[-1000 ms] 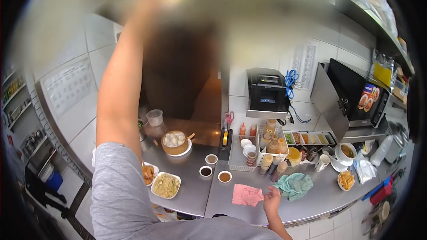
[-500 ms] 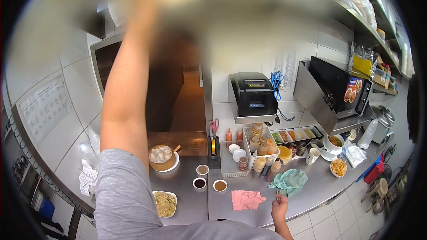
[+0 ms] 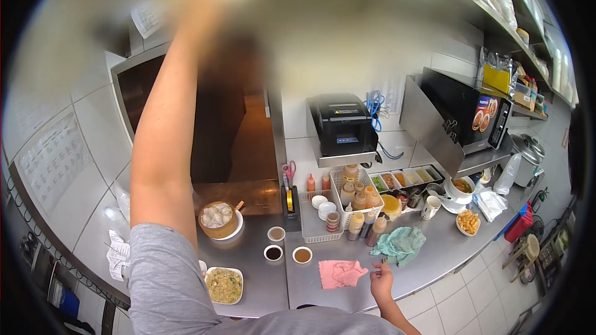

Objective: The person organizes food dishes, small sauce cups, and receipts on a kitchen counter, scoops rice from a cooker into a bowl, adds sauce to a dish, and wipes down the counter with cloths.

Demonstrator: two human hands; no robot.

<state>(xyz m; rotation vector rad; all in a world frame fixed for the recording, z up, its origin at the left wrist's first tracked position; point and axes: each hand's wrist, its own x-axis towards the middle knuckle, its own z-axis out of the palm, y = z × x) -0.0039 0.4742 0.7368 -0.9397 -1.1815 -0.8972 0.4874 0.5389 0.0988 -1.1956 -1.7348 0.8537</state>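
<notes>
From my end I see the left arm (image 3: 162, 142) stretched almost straight up from its short grey fabric sleeve (image 3: 167, 273), the elbow only slightly bent. The left hand (image 3: 208, 9) dissolves into blur at the top, against a large, pale, out-of-focus shape (image 3: 347, 31); I can't tell whether its fingers are apart, together or clamped on that.

The right forearm (image 3: 397, 316) comes in low and slants up and leftward to the right hand (image 3: 381, 279), near the front edge of the grey metal counter (image 3: 347, 236). I see those fingers partly curled, with a small brownish bit (image 3: 384, 262) at their tips, too small to name; whether they pinch it I can't tell. The hand is between a crumpled turquoise cloth (image 3: 400, 245), just above it, and a rumpled pink cloth (image 3: 341, 273) on its left, both lying on the counter.
</notes>
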